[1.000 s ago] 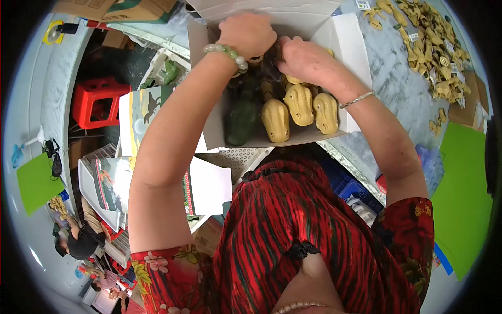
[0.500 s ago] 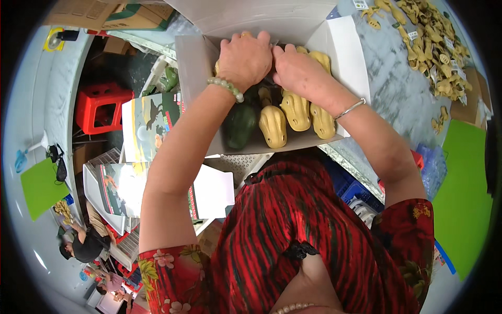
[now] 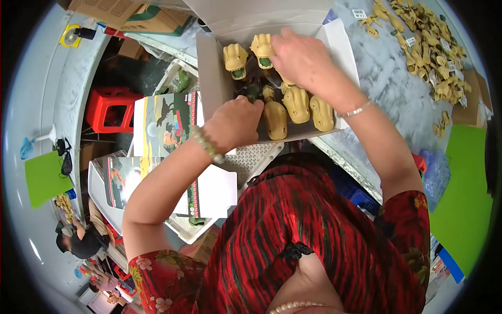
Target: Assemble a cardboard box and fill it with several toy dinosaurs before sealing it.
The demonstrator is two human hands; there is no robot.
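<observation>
An open white carton (image 3: 209,68) in front of me holds toy dinosaurs with their heads showing. My left hand (image 3: 235,123) is closed at the carton's near left corner, around a dark green dinosaur toy (image 3: 253,92) that it mostly covers. My right hand (image 3: 303,57), fingers curled, is over the far row on a yellow dinosaur toy (image 3: 287,80) largely hidden beneath it. Left of those fingers are two yellow heads with green mouths, one a yellow dinosaur head (image 3: 236,60) in the far left corner. Several yellow dinosaur toys (image 3: 296,104) fill the near row.
Printed dinosaur boxes (image 3: 157,125) lie on white plastic crates (image 3: 266,157) to the left. A red stool (image 3: 110,110) stands beyond. Yellow toy parts (image 3: 431,52) are heaped on the marbled table (image 3: 387,78) at right, near a green sheet (image 3: 460,193). Two people work far left.
My hands have moved apart: the left came toward me onto the dark green toy, the right shifted slightly right. Two far yellow heads are now uncovered. The carton appears shifted in view.
</observation>
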